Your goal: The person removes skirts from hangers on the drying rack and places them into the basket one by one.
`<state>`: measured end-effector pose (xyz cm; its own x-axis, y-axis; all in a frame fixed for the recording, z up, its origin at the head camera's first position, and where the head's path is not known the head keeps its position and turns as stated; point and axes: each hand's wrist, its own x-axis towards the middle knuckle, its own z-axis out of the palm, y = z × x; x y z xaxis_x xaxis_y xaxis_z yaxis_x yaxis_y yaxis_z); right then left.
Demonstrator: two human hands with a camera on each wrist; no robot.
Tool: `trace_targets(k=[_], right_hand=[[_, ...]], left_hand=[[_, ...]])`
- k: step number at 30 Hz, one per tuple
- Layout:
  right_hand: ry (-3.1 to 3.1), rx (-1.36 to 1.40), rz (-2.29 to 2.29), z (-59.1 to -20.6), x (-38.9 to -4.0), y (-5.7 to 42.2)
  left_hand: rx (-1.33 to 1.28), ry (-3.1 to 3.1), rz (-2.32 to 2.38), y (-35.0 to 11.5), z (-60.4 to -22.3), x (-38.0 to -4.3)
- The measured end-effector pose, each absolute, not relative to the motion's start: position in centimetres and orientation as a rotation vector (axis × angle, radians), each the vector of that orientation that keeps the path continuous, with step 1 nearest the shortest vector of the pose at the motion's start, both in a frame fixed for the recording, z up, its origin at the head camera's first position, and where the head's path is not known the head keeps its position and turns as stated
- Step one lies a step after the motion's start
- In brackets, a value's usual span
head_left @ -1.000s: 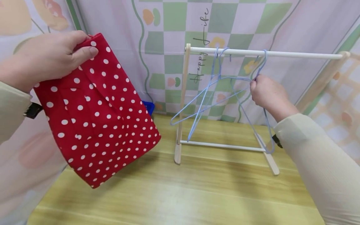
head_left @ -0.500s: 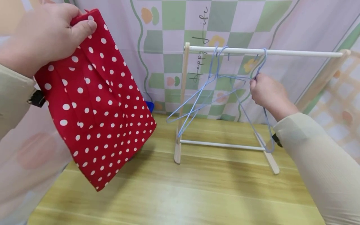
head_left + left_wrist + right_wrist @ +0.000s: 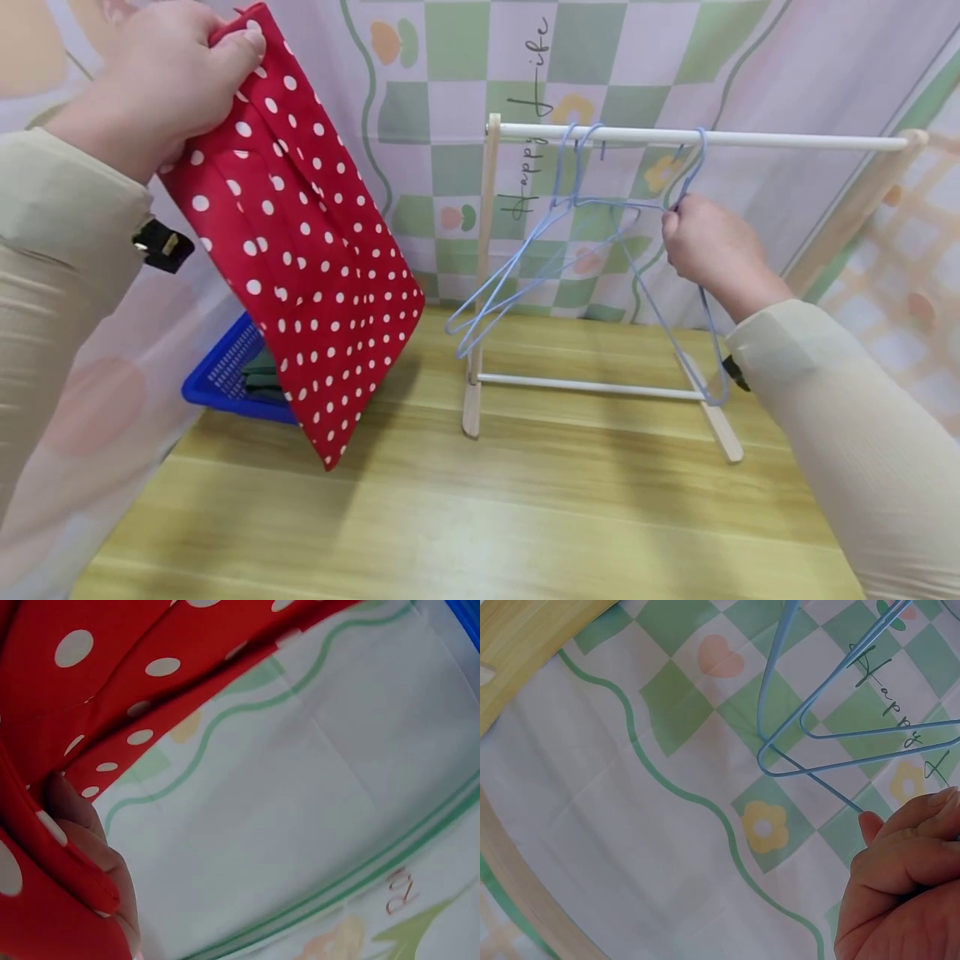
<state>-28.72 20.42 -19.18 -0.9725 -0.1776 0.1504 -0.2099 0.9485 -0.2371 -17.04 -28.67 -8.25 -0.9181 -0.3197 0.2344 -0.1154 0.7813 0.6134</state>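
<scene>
At the upper left, my left hand (image 3: 168,75) pinches a red polka-dot skirt (image 3: 322,275) by its top edge, thumb in front. The skirt hangs down at a slant, folded. In the left wrist view, curled fingers (image 3: 109,859) hold the cloth (image 3: 45,675). On the other side, my right hand (image 3: 712,250) grips a blue wire hanger (image 3: 704,150) just below its hook, which sits over the white bar (image 3: 787,142) of a small rack. Two more blue hangers (image 3: 578,162) hang further left on that bar, tilted leftward.
Behind the skirt, a blue plastic basket (image 3: 232,407) with dark green cloth (image 3: 262,371) inside stands on the wooden table (image 3: 487,500). The rack's wooden feet (image 3: 722,429) rest on the table. A patterned curtain (image 3: 457,50) hangs close behind.
My left hand has risen and then shifted a little right with the skirt, uncovering more of the basket. The left hangers have swung leftward. My right hand keeps its grip almost unmoved.
</scene>
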Motion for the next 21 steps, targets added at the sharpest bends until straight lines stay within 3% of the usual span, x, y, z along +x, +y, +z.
trace_targets(k=[12,21], right_hand=[[-2.984,0.284,0.380,-19.1,-28.4,20.7],[-2.994,0.283,0.376,-19.1,-28.3,20.7]], left_hand=[[0.373,-2.571,-1.173,-26.0,-9.3,-19.5],[0.429,-2.551,-1.338,-26.4,-11.2,-21.4]])
